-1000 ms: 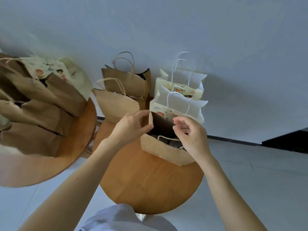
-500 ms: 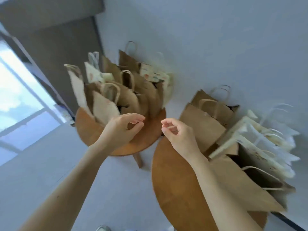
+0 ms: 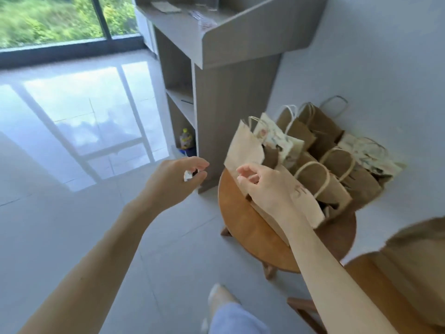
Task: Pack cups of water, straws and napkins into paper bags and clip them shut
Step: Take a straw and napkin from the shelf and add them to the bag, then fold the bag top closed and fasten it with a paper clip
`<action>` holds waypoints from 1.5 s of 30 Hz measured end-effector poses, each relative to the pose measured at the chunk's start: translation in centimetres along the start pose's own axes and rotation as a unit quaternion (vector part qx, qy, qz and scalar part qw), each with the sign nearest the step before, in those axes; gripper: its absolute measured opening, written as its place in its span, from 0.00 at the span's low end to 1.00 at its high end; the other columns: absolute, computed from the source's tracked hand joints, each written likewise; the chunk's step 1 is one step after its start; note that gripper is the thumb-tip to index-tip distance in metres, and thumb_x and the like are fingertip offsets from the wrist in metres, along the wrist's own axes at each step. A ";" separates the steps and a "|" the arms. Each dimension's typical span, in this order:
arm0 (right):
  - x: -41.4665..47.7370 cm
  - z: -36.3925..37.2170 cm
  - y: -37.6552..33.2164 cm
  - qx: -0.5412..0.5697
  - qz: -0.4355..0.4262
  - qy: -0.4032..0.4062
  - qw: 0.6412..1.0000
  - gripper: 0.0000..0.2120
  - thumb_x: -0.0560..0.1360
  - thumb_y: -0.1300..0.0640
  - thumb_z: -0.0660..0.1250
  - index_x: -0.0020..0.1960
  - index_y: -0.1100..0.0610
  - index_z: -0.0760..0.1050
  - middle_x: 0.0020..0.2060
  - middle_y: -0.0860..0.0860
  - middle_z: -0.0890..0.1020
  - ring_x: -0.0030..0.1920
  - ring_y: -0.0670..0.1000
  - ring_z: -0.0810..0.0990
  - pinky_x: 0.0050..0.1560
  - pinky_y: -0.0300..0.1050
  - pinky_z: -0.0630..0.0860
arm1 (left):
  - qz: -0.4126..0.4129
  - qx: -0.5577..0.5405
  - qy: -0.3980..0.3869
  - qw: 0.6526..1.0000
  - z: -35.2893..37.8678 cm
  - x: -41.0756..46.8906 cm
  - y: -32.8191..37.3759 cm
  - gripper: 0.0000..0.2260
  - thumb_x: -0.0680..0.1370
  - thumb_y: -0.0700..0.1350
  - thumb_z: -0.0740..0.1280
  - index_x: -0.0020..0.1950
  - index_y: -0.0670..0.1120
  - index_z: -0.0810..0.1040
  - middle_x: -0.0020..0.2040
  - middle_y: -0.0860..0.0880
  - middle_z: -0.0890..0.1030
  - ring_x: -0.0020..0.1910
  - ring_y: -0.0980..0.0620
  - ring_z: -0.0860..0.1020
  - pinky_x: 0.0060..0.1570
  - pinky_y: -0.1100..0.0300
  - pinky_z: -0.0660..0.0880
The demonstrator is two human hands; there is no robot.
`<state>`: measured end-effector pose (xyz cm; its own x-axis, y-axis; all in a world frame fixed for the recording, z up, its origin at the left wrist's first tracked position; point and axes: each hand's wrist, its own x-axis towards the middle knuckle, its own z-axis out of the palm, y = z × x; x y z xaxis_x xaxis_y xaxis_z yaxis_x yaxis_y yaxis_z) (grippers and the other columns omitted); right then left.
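Several paper bags stand packed together on a small round wooden table (image 3: 243,227): brown ones with twisted handles (image 3: 320,182) and white printed ones (image 3: 277,138). My right hand (image 3: 265,186) hovers in front of the nearest pale brown bag (image 3: 243,148), its fingers loosely curled and holding nothing. My left hand (image 3: 173,182) hangs in the air left of the table, over the floor, thumb and fingers loosely curved. A small white bit shows in the gap between them; I cannot tell whether it is held. No cups, straws, napkins or clips are visible.
A grey shelf unit with a sloped top (image 3: 231,75) stands against the wall just behind the table, a bottle (image 3: 186,141) on its lowest shelf. A second wooden table with a brown bag (image 3: 409,259) sits at bottom right. Glossy tiled floor (image 3: 72,141) spreads left toward a window.
My view has swung left, from the open brown bag on one table to the other table and the shelf unit. Both hands let go of that bag and now hang in the air.
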<state>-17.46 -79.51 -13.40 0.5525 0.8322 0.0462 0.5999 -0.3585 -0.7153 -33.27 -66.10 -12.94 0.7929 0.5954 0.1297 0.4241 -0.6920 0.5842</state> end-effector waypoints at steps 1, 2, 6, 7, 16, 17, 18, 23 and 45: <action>2.0 0.9 -0.4 0.000 -0.001 -0.008 1.000 0.07 0.76 0.55 0.65 0.53 0.51 0.78 0.41 0.43 0.78 0.39 0.40 0.75 0.43 0.33 0.73 | -0.006 0.002 -0.001 1.000 -0.5 1.3 -1.5 0.10 0.77 0.46 0.66 0.58 0.50 0.79 0.52 0.53 0.82 0.48 0.58 0.78 0.47 0.70 0.68; 4.1 1.8 -0.7 0.001 -0.003 -0.015 1.000 0.07 0.76 0.55 0.65 0.53 0.51 0.77 0.41 0.43 0.78 0.39 0.40 0.75 0.43 0.32 0.73 | -0.010 0.007 -0.003 1.000 -1.0 2.6 -2.8 0.10 0.77 0.46 0.66 0.58 0.50 0.79 0.52 0.53 0.82 0.49 0.57 0.78 0.48 0.68 0.68; 13.9 5.7 -2.6 0.001 -0.024 -0.025 0.999 0.08 0.76 0.55 0.64 0.55 0.51 0.77 0.44 0.45 0.80 0.43 0.44 0.77 0.45 0.36 0.75 | -0.024 0.058 -0.007 0.998 -4.2 9.6 -9.3 0.11 0.78 0.47 0.64 0.59 0.51 0.79 0.54 0.53 0.81 0.51 0.56 0.78 0.48 0.64 0.71; 16.5 6.6 -3.1 -0.005 -0.027 -0.029 0.999 0.09 0.76 0.55 0.64 0.55 0.51 0.77 0.45 0.45 0.80 0.43 0.44 0.77 0.45 0.37 0.75 | -0.034 0.069 -0.004 0.997 -5.1 11.4 -10.8 0.11 0.78 0.48 0.64 0.59 0.51 0.78 0.54 0.53 0.81 0.51 0.55 0.78 0.49 0.63 0.72; 36.0 11.5 -9.9 -0.031 -0.046 -0.088 0.995 0.09 0.76 0.56 0.65 0.55 0.52 0.77 0.47 0.48 0.81 0.45 0.47 0.79 0.50 0.45 0.77 | -0.092 0.078 -0.009 0.993 -12.4 24.8 -21.7 0.11 0.78 0.48 0.63 0.60 0.50 0.77 0.56 0.53 0.80 0.53 0.55 0.77 0.52 0.63 0.72; 37.6 12.1 -10.5 -0.028 -0.046 -0.090 0.994 0.09 0.76 0.56 0.65 0.55 0.52 0.77 0.47 0.47 0.81 0.45 0.47 0.78 0.50 0.44 0.77 | -0.092 0.075 -0.012 0.993 -12.8 26.2 -23.0 0.12 0.78 0.48 0.63 0.60 0.50 0.77 0.56 0.53 0.80 0.53 0.55 0.77 0.52 0.64 0.71; 39.3 12.7 -11.1 -0.023 -0.046 -0.088 0.995 0.09 0.76 0.56 0.65 0.56 0.52 0.77 0.47 0.47 0.80 0.45 0.46 0.78 0.50 0.43 0.78 | -0.092 0.070 -0.014 0.993 -13.3 27.7 -24.3 0.12 0.78 0.48 0.63 0.60 0.49 0.77 0.57 0.52 0.80 0.53 0.55 0.77 0.52 0.65 0.71; 48.2 15.5 -13.3 -0.031 -0.033 -0.043 0.998 0.09 0.76 0.54 0.66 0.56 0.50 0.76 0.45 0.43 0.78 0.43 0.41 0.76 0.42 0.31 0.73 | -0.043 0.052 -0.021 0.997 -15.9 37.7 -30.8 0.11 0.78 0.47 0.63 0.60 0.51 0.78 0.57 0.54 0.80 0.53 0.56 0.77 0.51 0.66 0.70; 68.2 4.4 -10.3 -0.083 0.158 0.285 0.942 0.04 0.72 0.57 0.69 0.43 0.48 0.79 0.32 0.37 0.77 0.31 0.34 0.73 0.35 0.26 0.66 | 0.318 -0.030 -0.122 0.940 -14.3 73.3 -26.8 0.17 0.72 0.53 0.59 0.56 0.51 0.80 0.51 0.54 0.82 0.50 0.54 0.79 0.50 0.53 0.75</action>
<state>11.47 -17.23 -6.00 0.9115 0.3269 0.2496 0.4086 -0.6507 -0.6400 7.21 1.90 -7.59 0.9577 -0.0466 0.2839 -0.1883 -0.8476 0.4961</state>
